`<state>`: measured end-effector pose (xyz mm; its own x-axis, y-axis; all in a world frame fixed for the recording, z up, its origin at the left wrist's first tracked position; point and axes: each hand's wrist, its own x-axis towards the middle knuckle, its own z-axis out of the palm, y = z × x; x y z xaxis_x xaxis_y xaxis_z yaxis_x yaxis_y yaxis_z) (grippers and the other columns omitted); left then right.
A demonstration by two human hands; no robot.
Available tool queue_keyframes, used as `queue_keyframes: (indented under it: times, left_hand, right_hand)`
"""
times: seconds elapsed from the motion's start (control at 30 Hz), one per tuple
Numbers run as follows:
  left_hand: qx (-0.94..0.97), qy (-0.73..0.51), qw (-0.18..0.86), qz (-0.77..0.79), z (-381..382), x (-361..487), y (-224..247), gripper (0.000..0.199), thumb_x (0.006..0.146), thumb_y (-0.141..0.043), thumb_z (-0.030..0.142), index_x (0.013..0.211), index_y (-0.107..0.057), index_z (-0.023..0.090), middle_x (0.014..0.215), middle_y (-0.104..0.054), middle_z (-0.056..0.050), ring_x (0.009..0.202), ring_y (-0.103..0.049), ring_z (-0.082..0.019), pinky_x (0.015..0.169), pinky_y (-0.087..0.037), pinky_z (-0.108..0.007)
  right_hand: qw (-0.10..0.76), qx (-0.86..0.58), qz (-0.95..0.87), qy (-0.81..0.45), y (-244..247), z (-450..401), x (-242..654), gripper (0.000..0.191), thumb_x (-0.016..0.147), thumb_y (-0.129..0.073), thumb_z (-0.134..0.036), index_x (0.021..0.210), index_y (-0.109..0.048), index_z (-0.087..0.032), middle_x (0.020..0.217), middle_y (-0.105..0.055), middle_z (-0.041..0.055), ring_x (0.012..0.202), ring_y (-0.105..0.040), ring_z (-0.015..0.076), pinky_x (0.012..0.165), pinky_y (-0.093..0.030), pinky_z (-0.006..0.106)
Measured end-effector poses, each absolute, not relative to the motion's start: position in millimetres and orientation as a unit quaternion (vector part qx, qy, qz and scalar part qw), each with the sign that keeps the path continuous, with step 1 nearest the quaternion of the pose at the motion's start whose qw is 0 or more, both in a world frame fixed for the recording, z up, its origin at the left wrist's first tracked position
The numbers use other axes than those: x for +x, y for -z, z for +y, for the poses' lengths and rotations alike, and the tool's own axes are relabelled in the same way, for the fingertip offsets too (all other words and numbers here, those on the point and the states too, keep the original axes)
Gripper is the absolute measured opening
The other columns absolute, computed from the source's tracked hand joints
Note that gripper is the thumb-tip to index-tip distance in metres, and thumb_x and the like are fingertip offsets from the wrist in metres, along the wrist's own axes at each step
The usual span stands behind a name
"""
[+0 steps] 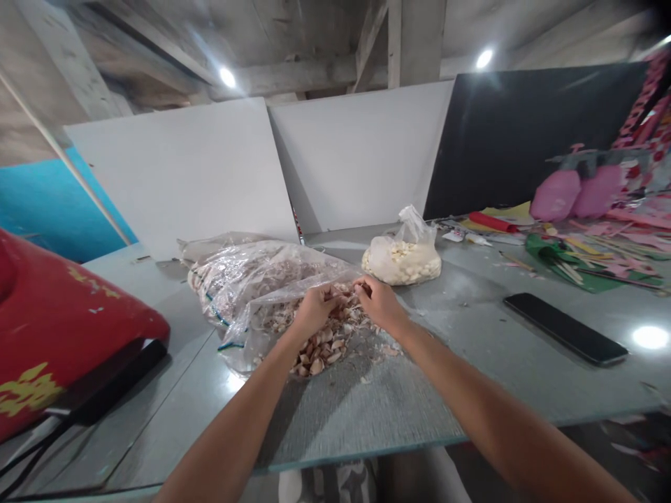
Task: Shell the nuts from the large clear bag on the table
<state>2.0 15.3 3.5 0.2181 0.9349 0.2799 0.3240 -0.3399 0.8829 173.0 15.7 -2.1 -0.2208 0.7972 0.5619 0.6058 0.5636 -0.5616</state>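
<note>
My left hand [316,309] and my right hand [378,300] are close together over the mouth of a large clear plastic bag [251,272] lying on its side. Both have fingers pinched closed; what is between them is too small and hidden to make out. Unpeeled garlic cloves [321,351] are heaped under and beside my left hand. Papery garlic skins [356,320] lie loose between the hands and spread toward the table edge. Just behind my right hand stands a knotted clear bag of peeled garlic cloves [406,262].
A black phone [566,328] lies on the grey table [361,412] at right. Behind it are craft scraps, a red roll [493,222] and pink containers [558,194]. A red object with yellow markings [68,328] and dark cables occupy the left. White panels [361,161] lean at the back.
</note>
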Motion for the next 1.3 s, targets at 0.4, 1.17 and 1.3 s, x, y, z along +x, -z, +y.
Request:
queue_keyframes:
  times: [0.4, 1.17, 1.3]
  left_hand:
    - [0.739, -0.404, 0.301, 0.446, 6, 9, -14, 0.014, 0.071, -0.051, 0.026, 0.064, -0.052, 0.013, 0.057, -0.051, 0.001, 0.055, -0.044, -0.010, 0.053, -0.035, -0.022]
    - [0.746, -0.393, 0.233, 0.484, 10, 9, -7, 0.024, 0.068, -0.060, 0.036, 0.059, -0.053, 0.014, 0.055, -0.053, 0.002, 0.053, -0.044, -0.011, 0.053, -0.033, -0.022]
    - [0.757, -0.404, 0.165, 0.487, 10, 7, -4, 0.022, 0.077, -0.050, 0.034, 0.063, -0.048, 0.017, 0.053, -0.050, 0.003, 0.051, -0.043, -0.010, 0.052, -0.030, -0.021]
  right_hand:
    - [0.491, -0.428, -0.746, -0.136, 5, 19, 171, 0.021, 0.085, -0.040, -0.027, 0.092, -0.058, -0.018, 0.084, -0.063, 0.0034, 0.076, -0.056, 0.0148, 0.072, -0.041, 0.024]
    - [0.528, -0.409, -0.736, -0.113, 12, 25, 168, 0.018, 0.083, -0.042, -0.024, 0.089, -0.058, -0.018, 0.086, -0.062, 0.0043, 0.079, -0.055, 0.0154, 0.073, -0.041, 0.027]
    - [0.529, -0.399, -0.740, -0.114, 11, 23, 167, 0.018, 0.083, -0.043, -0.023, 0.090, -0.058, -0.018, 0.088, -0.062, 0.0045, 0.080, -0.055, 0.0154, 0.074, -0.041, 0.027]
